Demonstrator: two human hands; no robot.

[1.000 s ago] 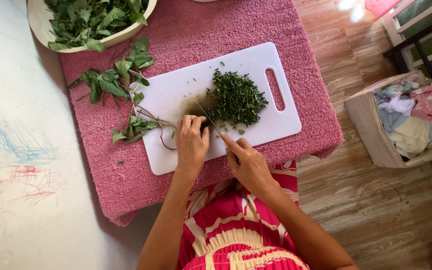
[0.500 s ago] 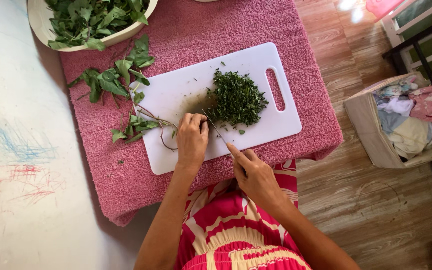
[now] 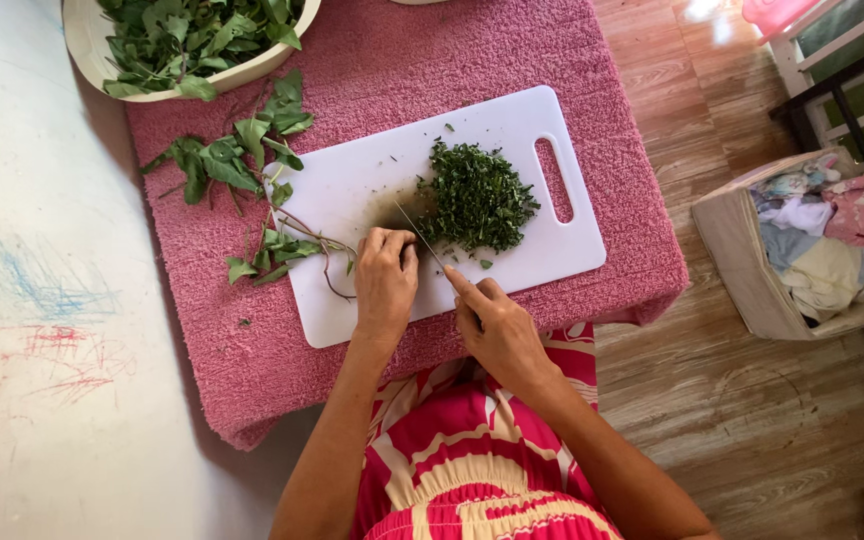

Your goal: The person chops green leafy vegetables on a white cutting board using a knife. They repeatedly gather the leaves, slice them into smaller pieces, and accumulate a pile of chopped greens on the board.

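A white cutting board (image 3: 352,180) lies on a pink towel (image 3: 402,50). A heap of finely chopped greens (image 3: 477,198) sits at the board's middle. My left hand (image 3: 385,280) presses down on a small bunch of leaves at the heap's near-left edge, fingers curled. My right hand (image 3: 492,330) grips a knife (image 3: 420,237) by the handle, index finger along its spine, the thin blade angled toward the heap right beside my left fingertips. Leafy stems (image 3: 287,245) trail off the board's left edge.
A cream bowl (image 3: 82,40) of whole green leaves stands at the far left of the towel, with loose leaves (image 3: 227,160) beside it. A pale wall with crayon marks (image 3: 42,300) is to the left. A box of clothes (image 3: 812,240) sits on the wooden floor to the right.
My right hand drew the knife back toward me, then pushed it forward again beside my left fingertips. My left hand stayed on the leaves.
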